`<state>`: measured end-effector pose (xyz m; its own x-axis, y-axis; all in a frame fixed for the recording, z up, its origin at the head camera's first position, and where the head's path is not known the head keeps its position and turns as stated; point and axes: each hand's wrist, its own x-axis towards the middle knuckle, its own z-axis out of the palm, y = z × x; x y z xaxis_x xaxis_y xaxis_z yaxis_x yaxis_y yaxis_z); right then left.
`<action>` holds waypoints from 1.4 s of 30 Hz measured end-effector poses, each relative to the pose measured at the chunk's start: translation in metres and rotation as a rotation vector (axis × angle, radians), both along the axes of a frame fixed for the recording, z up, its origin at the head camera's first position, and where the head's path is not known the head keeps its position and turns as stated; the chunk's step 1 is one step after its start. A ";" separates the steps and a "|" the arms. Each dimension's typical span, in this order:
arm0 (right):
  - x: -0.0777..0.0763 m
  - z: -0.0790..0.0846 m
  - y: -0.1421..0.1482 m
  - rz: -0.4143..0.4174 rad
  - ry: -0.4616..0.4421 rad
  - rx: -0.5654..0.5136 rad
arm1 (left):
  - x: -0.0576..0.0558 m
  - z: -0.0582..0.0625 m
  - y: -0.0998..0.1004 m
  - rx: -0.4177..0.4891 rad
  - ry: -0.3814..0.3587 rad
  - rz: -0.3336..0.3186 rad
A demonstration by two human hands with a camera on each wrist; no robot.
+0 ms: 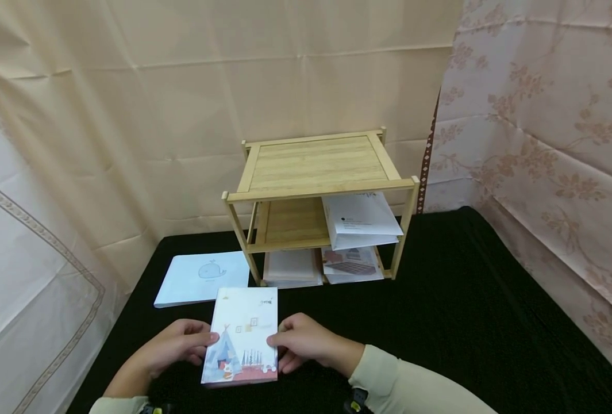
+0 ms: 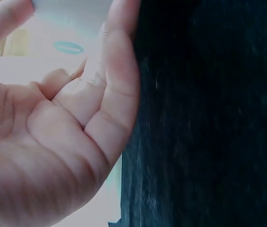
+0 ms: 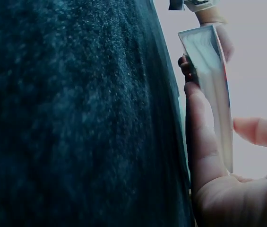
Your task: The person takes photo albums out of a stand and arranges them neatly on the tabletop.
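In the head view a white book (image 1: 246,319) with a blue tent drawn on its cover is held between both hands, over the near part of the black cloth. My left hand (image 1: 179,345) pinches its left edge, thumb on the cover and fingers beneath. At the opposite edge my right hand (image 1: 311,342) grips it the same way. The right wrist view shows the book's page edges (image 3: 213,85) between thumb and fingers. In the left wrist view, curled fingers of the left hand (image 2: 53,123) reach under the book, whose surface is partly out of frame.
A wooden shelf rack (image 1: 318,164) stands at the back. White books (image 1: 362,221) lie on its middle level at right, and more books (image 1: 292,267) fill its bottom level. Left of it lies a pale book with a whale drawing (image 1: 202,279). Curtains (image 1: 207,86) surround the black cloth (image 1: 440,322).
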<state>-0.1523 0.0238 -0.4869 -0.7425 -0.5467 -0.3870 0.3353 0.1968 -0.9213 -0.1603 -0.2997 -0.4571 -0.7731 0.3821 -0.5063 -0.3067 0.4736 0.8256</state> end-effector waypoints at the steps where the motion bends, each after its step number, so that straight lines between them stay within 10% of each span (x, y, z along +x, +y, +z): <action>1: 0.000 -0.001 -0.002 -0.007 0.000 0.003 | 0.000 0.000 -0.002 -0.005 -0.004 0.003; 42: 0.002 0.000 -0.077 0.080 -0.113 -0.154 | 0.006 -0.003 -0.089 -0.155 -0.042 0.089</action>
